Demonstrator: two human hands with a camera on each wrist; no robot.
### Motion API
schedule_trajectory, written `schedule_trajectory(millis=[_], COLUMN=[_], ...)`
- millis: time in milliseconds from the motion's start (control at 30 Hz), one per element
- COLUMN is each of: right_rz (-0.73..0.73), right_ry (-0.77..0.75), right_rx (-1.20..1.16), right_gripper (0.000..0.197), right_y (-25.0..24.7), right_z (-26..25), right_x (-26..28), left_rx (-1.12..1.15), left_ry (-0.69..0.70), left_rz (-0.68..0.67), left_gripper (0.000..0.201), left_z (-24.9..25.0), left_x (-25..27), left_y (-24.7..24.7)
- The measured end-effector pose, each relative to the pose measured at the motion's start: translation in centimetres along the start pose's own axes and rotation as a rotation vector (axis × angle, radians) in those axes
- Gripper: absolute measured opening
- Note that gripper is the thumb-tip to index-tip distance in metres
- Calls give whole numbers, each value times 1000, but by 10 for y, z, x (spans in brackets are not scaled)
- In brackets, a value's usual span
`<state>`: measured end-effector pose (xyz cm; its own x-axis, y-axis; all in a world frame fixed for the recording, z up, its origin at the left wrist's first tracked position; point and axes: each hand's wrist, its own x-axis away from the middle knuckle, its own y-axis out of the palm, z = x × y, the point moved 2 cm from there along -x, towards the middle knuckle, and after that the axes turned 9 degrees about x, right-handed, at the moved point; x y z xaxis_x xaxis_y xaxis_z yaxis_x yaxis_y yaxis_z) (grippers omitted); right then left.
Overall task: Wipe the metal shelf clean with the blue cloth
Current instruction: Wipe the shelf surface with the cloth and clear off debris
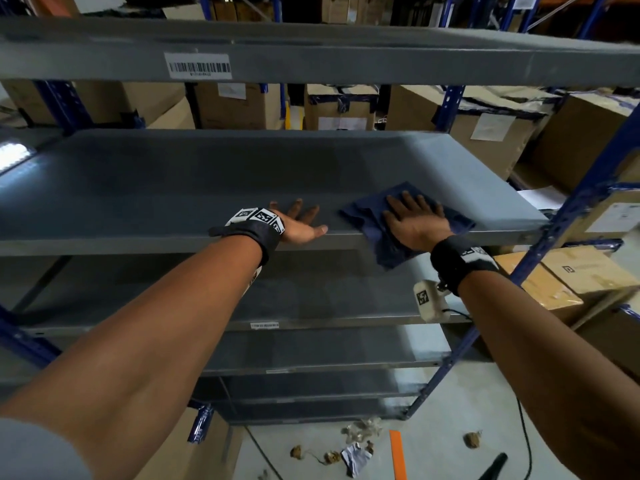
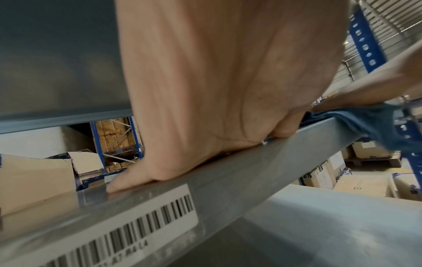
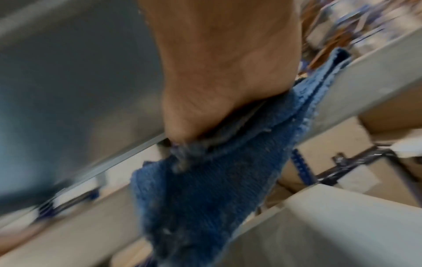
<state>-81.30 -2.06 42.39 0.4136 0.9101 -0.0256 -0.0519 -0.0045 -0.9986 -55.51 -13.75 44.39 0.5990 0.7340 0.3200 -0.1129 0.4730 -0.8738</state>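
Our right hand (image 1: 414,221) lies flat, fingers straight, pressing the blue cloth (image 1: 367,216) onto the metal shelf (image 1: 173,181) near its front edge. Our left hand (image 1: 299,225) rests flat beside it, probably for balance.

Under your left hand (image 2: 205,101), a white barcode sticker (image 2: 128,233) sits on the front edge of the metal shelf (image 2: 262,162). Below its black bars you can read "R4 L4"; the letters before that are cut off. Above both your hands, another white barcode sticker (image 1: 198,66) sits on the front of the higher shelf (image 1: 381,60), but its small print is too blurry to read. The black and white square marks on your wrist bands (image 1: 258,221) are patterns, not words.
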Motion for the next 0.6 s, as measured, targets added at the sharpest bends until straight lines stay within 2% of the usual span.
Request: schedule_trajectory(millis=[67, 133, 200, 267, 367, 433, 533, 600], right_rz=[-42, -76, -63, 37, 126, 106, 90, 74], right_ry=[164, 241, 206, 102, 20, 101, 296, 350], right_rx=[-37, -51, -40, 14, 34, -1, -51, -35], right_gripper=[61, 62, 62, 60, 57, 61, 60, 60], right_y=[-3, -5, -3, 1, 7, 8, 8, 9], right_z=[27, 41, 34, 17, 16, 41, 92, 111], right_x=[-3, -2, 5, 15, 25, 24, 23, 27], left_rx=[-8, 18, 36, 49, -7, -72, -104, -129], left_ry=[10, 21, 15, 5, -9, 26, 13, -5], left_rz=[20, 25, 25, 37, -41, -74, -59, -48], left_gripper=[79, 82, 80, 76, 68, 72, 91, 89], left_z=[-3, -5, -2, 8, 33, 46, 53, 70], left_x=[-5, -7, -9, -11, -10, -20, -50, -44], left_y=[2, 4, 7, 9, 15, 24, 38, 41])
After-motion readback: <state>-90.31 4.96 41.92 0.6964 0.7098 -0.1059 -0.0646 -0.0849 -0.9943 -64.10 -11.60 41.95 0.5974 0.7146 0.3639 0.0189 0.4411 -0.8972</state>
